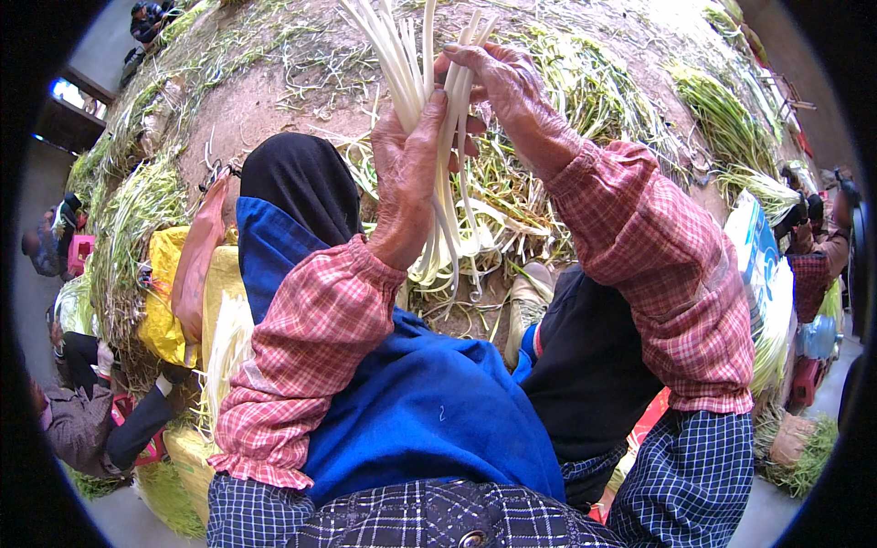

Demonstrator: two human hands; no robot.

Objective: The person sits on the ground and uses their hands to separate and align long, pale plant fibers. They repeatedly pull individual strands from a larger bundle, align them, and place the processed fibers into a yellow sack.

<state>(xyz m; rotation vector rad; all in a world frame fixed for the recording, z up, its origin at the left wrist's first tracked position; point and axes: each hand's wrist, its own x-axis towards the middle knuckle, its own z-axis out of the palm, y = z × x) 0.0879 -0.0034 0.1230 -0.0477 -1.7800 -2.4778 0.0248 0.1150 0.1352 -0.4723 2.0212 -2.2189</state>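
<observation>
My left hand [405, 171] grips a bundle of long pale stalks [404, 75], possibly garlic chives or garlic sprouts, that fan out above the thumb. Limp pale ends of the bundle hang below the palm toward the ground. Close on its right, my right hand [510, 85] has thumb and fingers around the upper ends of a few stalks. Some of its fingertips are hidden behind them. Under both hands lies a heap of yellowed leaves and pale trimmings [507, 198].
Piles of green-yellow stalks [589, 82] cover the brown ground ahead. At my left are a yellow bag [164, 294] and pale stalks [229, 335]; at my right, a blue-and-white package [750, 240]. A shoe [527, 301] is below. Other people [89, 404] sit at both sides.
</observation>
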